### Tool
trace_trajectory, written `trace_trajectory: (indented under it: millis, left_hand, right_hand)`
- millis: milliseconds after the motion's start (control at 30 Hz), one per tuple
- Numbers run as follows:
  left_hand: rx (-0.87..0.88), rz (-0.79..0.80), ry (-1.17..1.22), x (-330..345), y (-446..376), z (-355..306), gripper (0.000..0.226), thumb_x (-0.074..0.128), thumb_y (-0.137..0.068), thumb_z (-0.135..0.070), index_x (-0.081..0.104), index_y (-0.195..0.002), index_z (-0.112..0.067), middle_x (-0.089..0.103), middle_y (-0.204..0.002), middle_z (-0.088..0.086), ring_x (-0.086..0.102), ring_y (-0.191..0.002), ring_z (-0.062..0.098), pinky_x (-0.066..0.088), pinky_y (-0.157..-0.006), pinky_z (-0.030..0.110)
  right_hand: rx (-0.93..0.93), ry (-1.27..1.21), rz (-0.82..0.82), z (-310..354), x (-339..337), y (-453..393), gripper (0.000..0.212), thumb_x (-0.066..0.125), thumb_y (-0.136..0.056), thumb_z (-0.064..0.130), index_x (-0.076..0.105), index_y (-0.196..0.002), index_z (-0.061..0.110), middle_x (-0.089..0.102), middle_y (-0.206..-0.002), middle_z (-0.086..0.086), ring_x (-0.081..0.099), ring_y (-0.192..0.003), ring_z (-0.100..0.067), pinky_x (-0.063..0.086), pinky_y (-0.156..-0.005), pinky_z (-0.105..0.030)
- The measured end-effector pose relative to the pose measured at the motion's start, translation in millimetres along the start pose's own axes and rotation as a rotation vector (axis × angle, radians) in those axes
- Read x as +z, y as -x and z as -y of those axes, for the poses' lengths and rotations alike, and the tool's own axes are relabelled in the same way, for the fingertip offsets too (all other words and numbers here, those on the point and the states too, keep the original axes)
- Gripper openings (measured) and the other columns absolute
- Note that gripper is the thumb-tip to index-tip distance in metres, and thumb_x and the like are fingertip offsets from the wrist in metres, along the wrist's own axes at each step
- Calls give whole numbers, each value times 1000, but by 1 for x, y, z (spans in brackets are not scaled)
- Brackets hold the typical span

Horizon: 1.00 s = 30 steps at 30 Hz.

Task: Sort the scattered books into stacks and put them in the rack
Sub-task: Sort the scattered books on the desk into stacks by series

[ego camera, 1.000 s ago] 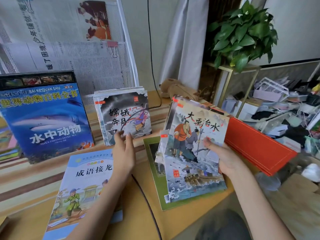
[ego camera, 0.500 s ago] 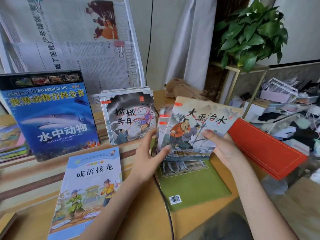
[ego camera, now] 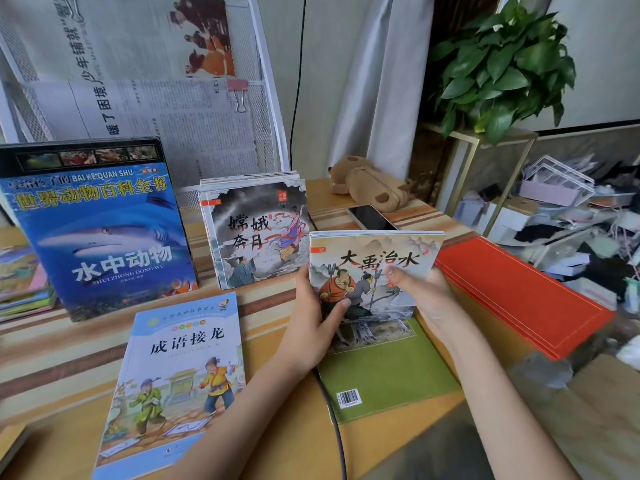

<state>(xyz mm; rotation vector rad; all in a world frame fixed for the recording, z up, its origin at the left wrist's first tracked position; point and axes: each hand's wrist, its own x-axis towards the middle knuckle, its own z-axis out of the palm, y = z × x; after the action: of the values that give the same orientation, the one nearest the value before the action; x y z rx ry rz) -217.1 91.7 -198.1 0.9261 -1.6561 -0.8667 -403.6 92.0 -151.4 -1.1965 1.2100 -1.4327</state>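
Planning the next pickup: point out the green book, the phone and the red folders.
green book (ego camera: 391, 372), head view, bare back cover
phone (ego camera: 372, 218), head view, dark screen
red folders (ego camera: 519, 289), head view, top cover

The green-backed flat book with a barcode (ego camera: 388, 379) has its upper part hidden under the thin stack of grey picture books (ego camera: 374, 268), whose lower covers cannot be made out. Left of the green book, the pale blue paperback with cartoon children (ego camera: 173, 382) is cut at its bottom corner by the picture's edge. Farther left, the low pile of colourful books (ego camera: 20, 278) is cut off at the edge. Right of the green book, the clutter of white baskets and boxes (ego camera: 568, 209) is too jumbled to identify.
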Motion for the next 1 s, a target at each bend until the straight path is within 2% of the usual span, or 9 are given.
trace_trajectory:
  millis: [167, 233, 433, 567, 667, 733, 833, 933, 1000]
  left_hand:
    - [75, -80, -76, -3, -4, -5, 48, 56, -92, -12, 23, -125, -20, 46, -128, 2, 43, -124, 2, 33, -103, 13]
    - [76, -92, -89, -6, -5, -3, 46, 56, -92, -13, 24, -120, -30, 48, -128, 3, 45, -123, 6, 35, -103, 15]
    - [55, -100, -148, -8, -6, 9, 43, 54, -93, -10, 27, -107, -40, 52, -123, 3, 51, -116, 10, 41, -94, 19]
    - [107, -192, -149, -13, -6, -1, 40, 51, -93, -2, 30, -105, -35, 55, -115, 0, 53, -104, 7, 40, -87, 10]
    - [199, -332, -171, -32, -15, -15, 46, 50, -94, -2, 30, -108, -41, 56, -112, 2, 55, -102, 11, 44, -85, 18]
    - [209, -438, -204, -51, -28, -20, 38, 49, -93, 0, 34, -109, -30, 56, -110, 7, 55, -97, 17, 43, -82, 14]
    - [171, -579, -337, -82, -51, -18, 26, 50, -89, 6, 38, -108, -6, 51, -105, 16, 48, -91, 22, 35, -74, 16]
    - [78, -613, -522, -101, -68, 1, 35, 54, -83, 10, 39, -115, 10, 40, -106, 20, 34, -92, 18, 25, -79, 19]
    - [-24, -628, -587, -105, -68, 21, 44, 63, -80, 4, 41, -117, 10, 41, -109, 23, 40, -97, 28, 29, -83, 27]
  right_hand:
    - [-59, 15, -70, 0, 7, -3, 26, 73, -76, 8, 61, -92, 25, 71, -79, 21, 66, -80, 9, 48, -66, -7]
    - [-57, 17, -63, -4, 13, -4, 24, 71, -78, 6, 61, -89, 25, 71, -78, 21, 65, -77, 10, 48, -65, -7]
    - [-53, 70, -145, -25, 23, 5, 23, 75, -75, 19, 64, -93, 26, 69, -88, 18, 64, -81, 12, 47, -67, -5]
    - [-136, 17, -225, -19, 38, 5, 37, 75, -76, 12, 59, -110, 16, 68, -98, 10, 64, -85, 9, 47, -68, -5]
    - [-198, 82, -240, -6, 65, -10, 58, 77, -74, 28, 50, -124, 15, 65, -112, 6, 61, -105, -5, 49, -87, -19]
    - [-286, 222, -208, 4, 88, -29, 68, 75, -75, 38, 43, -127, 10, 59, -122, -4, 55, -115, -16, 45, -96, -31]
    - [-332, 428, -129, 10, 123, -62, 71, 68, -84, 31, 31, -140, 6, 43, -142, -13, 39, -132, -23, 33, -104, -28]
    - [-285, 468, -62, 5, 142, -88, 68, 67, -86, 25, 31, -142, 8, 46, -140, -9, 42, -129, -23, 32, -92, -19]
    - [-300, 516, -32, -7, 146, -97, 64, 68, -85, 22, 34, -139, 12, 56, -126, -7, 53, -115, -22, 39, -83, -21]
